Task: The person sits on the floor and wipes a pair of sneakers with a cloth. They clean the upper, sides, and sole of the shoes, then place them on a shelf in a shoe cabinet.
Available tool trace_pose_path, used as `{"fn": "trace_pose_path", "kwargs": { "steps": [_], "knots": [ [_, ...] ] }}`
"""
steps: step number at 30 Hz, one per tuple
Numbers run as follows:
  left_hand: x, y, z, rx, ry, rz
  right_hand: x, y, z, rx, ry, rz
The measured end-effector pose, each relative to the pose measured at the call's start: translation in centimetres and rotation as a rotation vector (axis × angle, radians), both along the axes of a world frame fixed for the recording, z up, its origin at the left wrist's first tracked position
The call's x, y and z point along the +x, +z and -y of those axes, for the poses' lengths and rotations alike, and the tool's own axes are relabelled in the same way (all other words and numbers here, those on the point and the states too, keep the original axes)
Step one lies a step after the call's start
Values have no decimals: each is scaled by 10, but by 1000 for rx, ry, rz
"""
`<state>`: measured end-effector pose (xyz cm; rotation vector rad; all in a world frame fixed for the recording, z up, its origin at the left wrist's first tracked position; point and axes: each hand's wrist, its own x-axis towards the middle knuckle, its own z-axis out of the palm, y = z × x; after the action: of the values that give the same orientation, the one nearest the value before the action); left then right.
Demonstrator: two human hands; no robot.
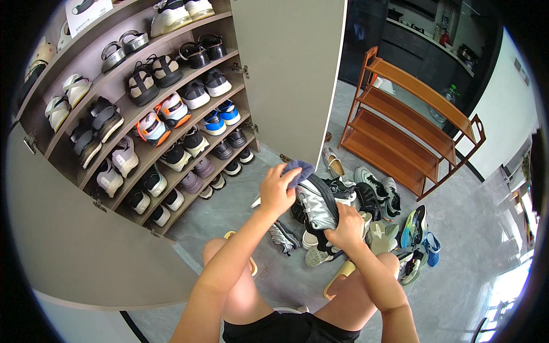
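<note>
My left hand (278, 191) grips a bunched purple-grey cloth (298, 170) beside the upper end of a silver shoe with a dark strap or trim (316, 205). My right hand (346, 227) holds that shoe by its lower right end, above a pile of shoes on the floor. The cloth is close to the shoe; whether they touch is unclear. A grey and black sneaker (284, 236) lies just below, and a pale-soled shoe (318, 256) rests on its side near my knees. A blue clog (432, 248) lies at the pile's right edge.
An open shoe cabinet (206, 105) with several shelves of shoes stands at the left, its door (291, 77) swung out near the pile. Behind the pile is a brown slatted rack (399, 113). Yellow slippers (341, 278) are at my feet. A silver flat shoe (333, 163) lies by the door.
</note>
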<state>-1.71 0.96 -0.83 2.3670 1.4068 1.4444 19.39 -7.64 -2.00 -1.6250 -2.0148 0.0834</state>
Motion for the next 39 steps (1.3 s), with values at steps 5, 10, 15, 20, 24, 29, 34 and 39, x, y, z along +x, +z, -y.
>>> {"fn": "trace_pose_path", "kwargs": {
  "steps": [5,10,15,20,24,29,34,39],
  "knots": [
    [30,-3,42,-56,-312,-158,0,-4,-5,-35,-15,24],
    [14,-1,19,32,-122,-99,-2,2,-4,14,5,-26],
    [-6,-3,-5,-3,36,42,0,3,-2,72,32,-20],
    [22,-5,36,-15,-188,-116,5,1,-4,24,-38,16],
    [18,-1,28,10,-162,-141,8,5,0,13,-18,-7],
    [-10,-2,-7,63,62,39,2,12,3,-100,-4,-183],
    [6,-5,15,-17,-22,29,9,7,2,-300,-106,-333],
    [30,-10,41,-14,-208,-29,28,-16,-12,-451,-100,-717]
  ]
}}
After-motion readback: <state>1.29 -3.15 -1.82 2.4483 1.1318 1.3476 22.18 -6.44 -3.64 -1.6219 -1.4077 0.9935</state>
